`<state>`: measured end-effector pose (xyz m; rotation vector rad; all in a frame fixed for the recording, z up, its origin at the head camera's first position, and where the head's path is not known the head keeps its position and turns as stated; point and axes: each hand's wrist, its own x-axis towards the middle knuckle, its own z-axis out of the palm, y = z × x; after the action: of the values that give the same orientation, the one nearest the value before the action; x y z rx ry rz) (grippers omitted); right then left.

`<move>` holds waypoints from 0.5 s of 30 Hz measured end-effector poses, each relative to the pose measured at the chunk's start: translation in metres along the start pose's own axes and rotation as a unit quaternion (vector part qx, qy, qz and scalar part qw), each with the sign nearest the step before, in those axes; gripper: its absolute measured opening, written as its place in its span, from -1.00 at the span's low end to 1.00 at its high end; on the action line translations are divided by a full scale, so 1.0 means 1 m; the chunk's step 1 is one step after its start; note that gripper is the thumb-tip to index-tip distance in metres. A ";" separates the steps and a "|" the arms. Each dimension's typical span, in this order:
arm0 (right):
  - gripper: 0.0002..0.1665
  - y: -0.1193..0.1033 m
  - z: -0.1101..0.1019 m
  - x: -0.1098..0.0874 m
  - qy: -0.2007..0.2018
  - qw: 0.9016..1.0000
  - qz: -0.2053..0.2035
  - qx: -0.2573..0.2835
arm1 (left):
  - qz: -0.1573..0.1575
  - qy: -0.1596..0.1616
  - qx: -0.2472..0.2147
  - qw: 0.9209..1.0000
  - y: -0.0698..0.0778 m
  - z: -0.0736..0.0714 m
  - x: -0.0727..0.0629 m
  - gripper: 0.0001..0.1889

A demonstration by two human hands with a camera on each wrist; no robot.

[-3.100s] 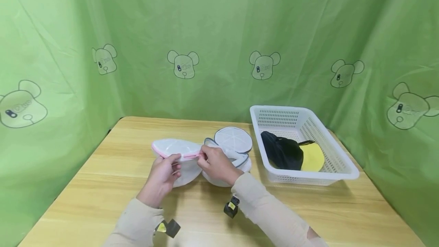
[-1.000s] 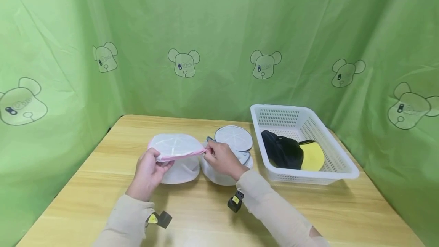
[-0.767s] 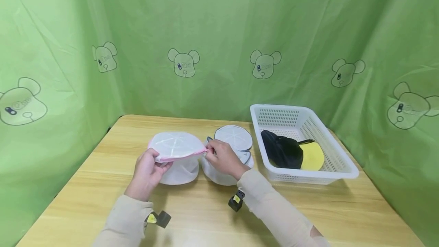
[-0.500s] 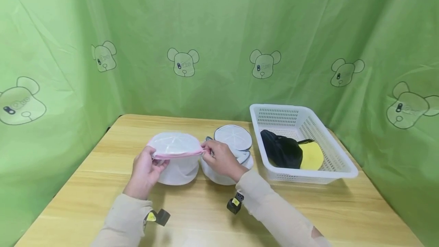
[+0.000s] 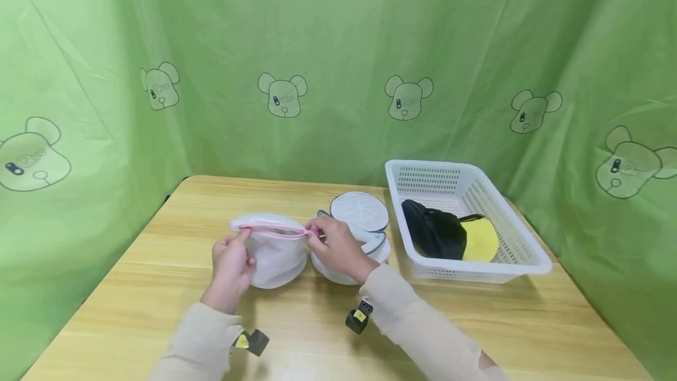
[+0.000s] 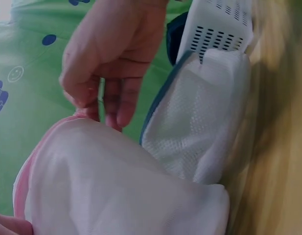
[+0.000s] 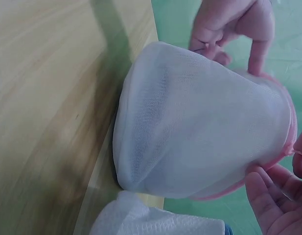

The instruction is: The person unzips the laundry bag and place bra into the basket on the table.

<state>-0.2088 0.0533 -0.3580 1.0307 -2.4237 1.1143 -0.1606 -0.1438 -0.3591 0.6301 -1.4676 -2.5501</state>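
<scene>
A round white mesh laundry bag with a pink zipper stands on the table, its zipper line gaping in a narrow slit toward me. My left hand pinches the pink edge at the left end of the slit. At the opposite end, the fingertips of my right hand pinch the zipper's end; the pull itself is hidden by them. Seen from the right wrist, the mesh bag bulges between both hands. A second white mesh bag with dark blue-grey trim sits right beside it, its round lid folded back.
A white perforated plastic basket stands to the right on the wooden table. Inside lie a black cap-like item and a yellow piece. Green curtains close off the back and sides.
The pink-zippered bag's top has tipped away from me, so the zipper slit now faces me. My left hand has shifted slightly right; my right hand stays at the zipper's right end.
</scene>
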 end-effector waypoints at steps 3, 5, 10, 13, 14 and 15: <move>-0.80 -0.002 0.003 -0.001 -0.010 1.000 0.006 0.001 | -0.023 -0.036 0.035 0.998 -0.006 0.001 -0.001 -0.82; -0.81 -0.005 0.005 -0.002 -0.015 1.000 0.008 0.000 | -0.034 -0.070 0.049 0.996 -0.010 0.004 -0.003 -0.78; -0.87 -0.010 0.010 -0.003 -0.024 1.000 -0.004 -0.002 | -0.029 -0.106 0.077 0.991 -0.024 0.017 -0.012 -0.72; -0.86 -0.012 0.011 -0.004 -0.027 1.000 -0.009 -0.009 | -0.018 -0.112 0.091 0.989 -0.029 0.022 -0.018 -0.75; -0.85 -0.014 0.012 -0.004 -0.029 0.999 -0.011 -0.009 | -0.013 -0.114 0.096 0.989 -0.030 0.024 -0.020 -0.77; -0.85 -0.015 0.012 -0.004 -0.032 0.999 -0.014 -0.009 | -0.009 -0.116 0.098 0.988 -0.031 0.025 -0.021 -0.78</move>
<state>-0.1948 0.0397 -0.3600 1.1084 -2.4555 1.0638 -0.1494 -0.1012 -0.3680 0.3803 -1.8120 -2.5857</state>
